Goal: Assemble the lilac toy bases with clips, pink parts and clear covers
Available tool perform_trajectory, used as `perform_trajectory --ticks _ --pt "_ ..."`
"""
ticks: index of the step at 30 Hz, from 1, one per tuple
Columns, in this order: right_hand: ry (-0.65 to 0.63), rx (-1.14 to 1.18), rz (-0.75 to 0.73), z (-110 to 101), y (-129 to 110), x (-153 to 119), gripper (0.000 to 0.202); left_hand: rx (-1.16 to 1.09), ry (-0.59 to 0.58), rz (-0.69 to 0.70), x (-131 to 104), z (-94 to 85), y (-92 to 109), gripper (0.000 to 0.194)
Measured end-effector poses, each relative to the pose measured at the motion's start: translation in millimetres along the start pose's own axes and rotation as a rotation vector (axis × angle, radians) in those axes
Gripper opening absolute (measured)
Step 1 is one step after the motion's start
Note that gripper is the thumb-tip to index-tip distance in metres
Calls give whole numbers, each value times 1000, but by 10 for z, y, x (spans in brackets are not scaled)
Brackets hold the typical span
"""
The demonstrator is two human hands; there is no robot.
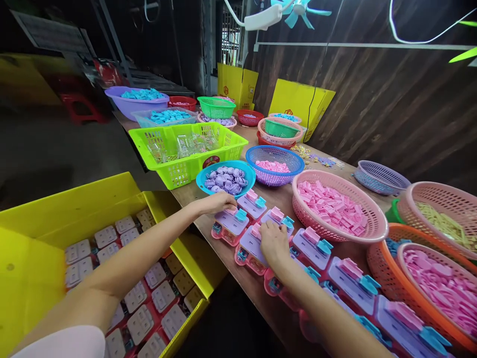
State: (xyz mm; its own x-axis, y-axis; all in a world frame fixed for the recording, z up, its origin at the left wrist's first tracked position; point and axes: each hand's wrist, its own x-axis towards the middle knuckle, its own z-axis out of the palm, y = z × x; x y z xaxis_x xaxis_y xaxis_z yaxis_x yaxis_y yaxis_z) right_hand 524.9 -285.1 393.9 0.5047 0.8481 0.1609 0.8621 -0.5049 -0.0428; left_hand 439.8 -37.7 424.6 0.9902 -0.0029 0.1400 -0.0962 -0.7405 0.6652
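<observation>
Two rows of small plastic toys with purple tops, clear red-pink bodies, and pink and blue pieces on them run along the table edge. My left hand (pixel 222 202) is closed, fingertips pinched at the pink piece on the end toy (pixel 230 223). My right hand (pixel 275 243) is curled over the neighbouring toy (pixel 250 244), beside its pink piece (pixel 256 231); its fingertips are partly hidden, so what they grip cannot be made out. Just beyond my left hand stands a teal bowl (pixel 201 181) of purple shell-like parts.
Below left, a yellow carton (pixel 108 191) holds rows of packed toys. A lime-green basket (pixel 160 171) contains clear plastic parts. Pink baskets (pixel 378 233), a blue basket (pixel 274 177) and an orange basket (pixel 391 278) hold loose parts. A fan (pixel 299 9) hangs above.
</observation>
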Motion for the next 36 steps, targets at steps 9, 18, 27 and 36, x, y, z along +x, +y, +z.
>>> perform_trajectory --ticks 9,18,27,36 --pt "9 -75 7 49 -118 -48 36 -159 -104 -155 15 53 -73 26" --pt "-131 168 -29 -35 49 45 32 24 33 -68 -10 -25 132 18" --pt "-154 215 7 -60 72 26 34 155 21 80 163 662 802 9" --pt "-143 301 -26 -245 118 96 25 213 -138 -81 362 649 677 7"
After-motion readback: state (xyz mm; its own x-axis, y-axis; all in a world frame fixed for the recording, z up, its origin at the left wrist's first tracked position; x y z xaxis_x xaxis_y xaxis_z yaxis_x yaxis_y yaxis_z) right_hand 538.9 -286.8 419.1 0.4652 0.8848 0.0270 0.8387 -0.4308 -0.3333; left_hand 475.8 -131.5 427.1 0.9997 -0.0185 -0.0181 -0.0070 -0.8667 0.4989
